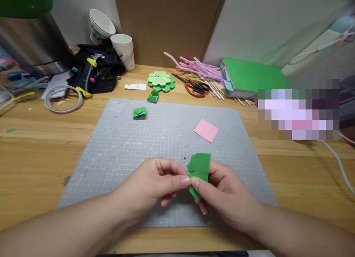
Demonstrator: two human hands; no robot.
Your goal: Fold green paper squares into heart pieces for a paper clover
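Note:
Between both hands is a partly folded green paper (202, 166), held above the grey cutting mat (111, 153). My left hand (162, 179) pinches the paper's left edge between thumb and fingers. From the other side, my right hand (224, 190) grips it, thumb in front and fingers behind. The two thumb tips meet at the left edge. Beyond the hands, a stack of pink paper squares (206, 130) lies on the mat. Farther back are two small folded green pieces, one on the mat (139, 112) and another folded piece (153, 97) at its back edge.
Behind the mat lie layered green paper shapes (159, 80), scissors (198, 87), wooden sticks and pink pipe cleaners (196, 68). A green-covered book (253, 77) is at the right. At the left are a tape roll (63, 98), a black-and-yellow tool (87, 77) and paper cups (124, 51).

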